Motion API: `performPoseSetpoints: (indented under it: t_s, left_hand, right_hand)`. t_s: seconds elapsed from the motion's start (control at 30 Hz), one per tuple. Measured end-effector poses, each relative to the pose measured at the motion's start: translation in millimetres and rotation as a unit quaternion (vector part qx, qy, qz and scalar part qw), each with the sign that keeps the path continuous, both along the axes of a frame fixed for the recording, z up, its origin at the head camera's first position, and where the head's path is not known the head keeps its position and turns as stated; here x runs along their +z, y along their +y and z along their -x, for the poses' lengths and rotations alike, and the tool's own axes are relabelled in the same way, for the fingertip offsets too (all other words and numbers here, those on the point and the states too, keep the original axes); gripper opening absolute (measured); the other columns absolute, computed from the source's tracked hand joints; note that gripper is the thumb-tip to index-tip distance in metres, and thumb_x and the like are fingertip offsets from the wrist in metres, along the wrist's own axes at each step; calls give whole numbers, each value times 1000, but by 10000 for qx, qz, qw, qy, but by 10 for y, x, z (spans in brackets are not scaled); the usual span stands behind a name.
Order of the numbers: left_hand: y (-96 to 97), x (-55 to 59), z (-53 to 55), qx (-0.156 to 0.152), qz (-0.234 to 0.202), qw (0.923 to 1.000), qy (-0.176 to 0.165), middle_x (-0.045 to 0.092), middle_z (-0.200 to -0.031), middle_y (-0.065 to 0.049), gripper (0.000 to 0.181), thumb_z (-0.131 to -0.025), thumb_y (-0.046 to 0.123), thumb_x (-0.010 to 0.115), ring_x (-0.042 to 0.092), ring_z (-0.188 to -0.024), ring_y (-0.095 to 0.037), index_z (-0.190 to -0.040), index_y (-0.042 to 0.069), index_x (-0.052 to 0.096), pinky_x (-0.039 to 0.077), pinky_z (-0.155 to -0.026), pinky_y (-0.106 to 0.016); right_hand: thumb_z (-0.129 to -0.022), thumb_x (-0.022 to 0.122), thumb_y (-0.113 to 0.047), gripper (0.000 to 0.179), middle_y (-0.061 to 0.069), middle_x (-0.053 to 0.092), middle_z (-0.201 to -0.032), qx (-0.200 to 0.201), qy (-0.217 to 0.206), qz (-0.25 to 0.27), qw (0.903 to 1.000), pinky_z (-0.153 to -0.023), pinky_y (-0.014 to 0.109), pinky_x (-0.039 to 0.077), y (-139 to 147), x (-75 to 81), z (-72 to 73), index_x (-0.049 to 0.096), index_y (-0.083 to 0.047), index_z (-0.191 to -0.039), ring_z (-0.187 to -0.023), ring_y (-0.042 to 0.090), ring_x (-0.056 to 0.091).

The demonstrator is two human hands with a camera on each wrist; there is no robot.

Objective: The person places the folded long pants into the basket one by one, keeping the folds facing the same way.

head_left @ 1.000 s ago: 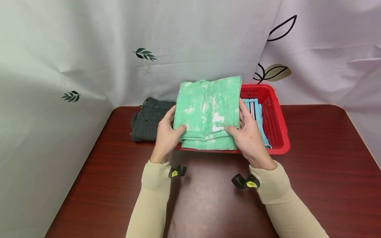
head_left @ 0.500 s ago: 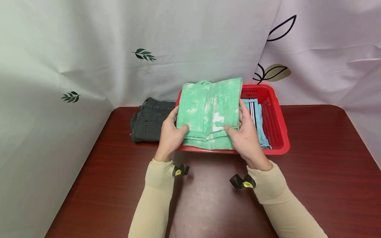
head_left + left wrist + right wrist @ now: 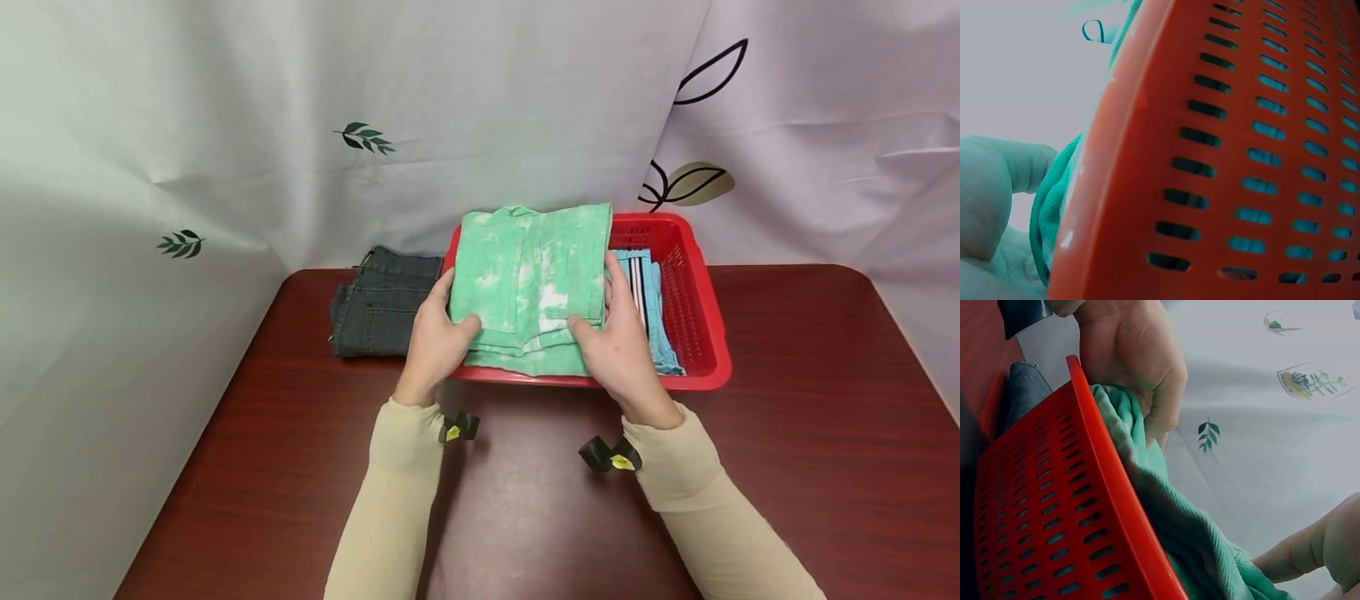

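A folded pair of green-and-white mottled trousers (image 3: 491,267) lies across the left part of a red perforated basket (image 3: 708,333), level with its rim. My left hand (image 3: 437,337) grips the near left edge, thumb on top and fingers round the side. At the right edge my right hand (image 3: 621,342) does the same, its fingers partly hidden behind the cloth. The left wrist view shows green cloth (image 3: 1054,206) beside the basket's front wall (image 3: 1147,156). In the right wrist view the cloth (image 3: 1179,506) bulges just above the rim between both hands.
Folded light-blue clothing (image 3: 656,317) with dark and white stripes is in the basket, right of the green trousers. Dark grey folded jeans (image 3: 375,308) rest on the red-brown table (image 3: 810,400) at the basket's left. A white curtain (image 3: 487,100) hangs behind.
Both hands have lowered the green trousers a little toward the basket. The left hand and the trousers' left edge have shifted slightly right, uncovering the basket's left rim.
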State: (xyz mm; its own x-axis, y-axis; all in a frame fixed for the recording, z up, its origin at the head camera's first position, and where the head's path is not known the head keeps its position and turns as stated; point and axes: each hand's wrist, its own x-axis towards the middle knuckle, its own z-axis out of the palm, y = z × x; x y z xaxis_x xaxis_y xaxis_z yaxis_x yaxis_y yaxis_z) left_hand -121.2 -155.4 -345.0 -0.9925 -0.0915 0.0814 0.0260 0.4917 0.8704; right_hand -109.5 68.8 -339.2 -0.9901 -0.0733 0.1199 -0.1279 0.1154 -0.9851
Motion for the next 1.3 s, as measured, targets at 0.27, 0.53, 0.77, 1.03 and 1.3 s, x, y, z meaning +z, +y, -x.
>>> performPoseSetpoints:
  t_s: [0.27,0.53,0.77,1.03,1.3]
  left_hand:
    - [6,-21,-16,-90,633,9976,255,31,-161,-11,80,-85,5,54,37,-141,-24,-160,9,26,39,-105,-45]
    - [32,-13,-25,-265,1291,9902,466,21,-165,-11,79,-86,6,56,27,-149,-22,-159,3,24,41,-103,-45]
    - [50,-18,-25,-338,1859,9802,585,20,-166,-11,77,-86,8,56,23,-151,-20,-156,-3,25,37,-111,-42]
    - [65,4,-22,-352,2273,9719,492,26,-163,-15,74,-88,9,57,25,-150,-25,-154,-5,29,30,-118,-41]
    - [71,-16,-11,-445,2647,9613,623,25,-163,-20,73,-86,7,58,25,-149,-34,-152,-10,30,26,-119,-43]
  right_hand:
    - [-94,57,2,81,4,25,-164,-221,302,-866,9955,-115,50,32,3,-36,15,16,-15,-162,-148,19,25]
    - [-99,51,-5,49,14,28,-161,-55,210,-1726,9847,-113,56,31,0,-33,14,50,-7,-148,-146,29,29]
    - [-99,49,-5,48,21,24,-161,-39,475,-2176,9749,-113,56,32,-16,-72,24,49,-1,-147,-145,34,31]
    - [-101,48,-5,47,24,25,-159,38,489,-2418,9691,-113,56,33,-18,-61,24,47,1,-148,-143,36,34]
    - [-102,47,-5,47,26,23,-160,86,505,-2595,9644,-114,55,32,-28,-78,29,45,3,-148,-145,37,31]
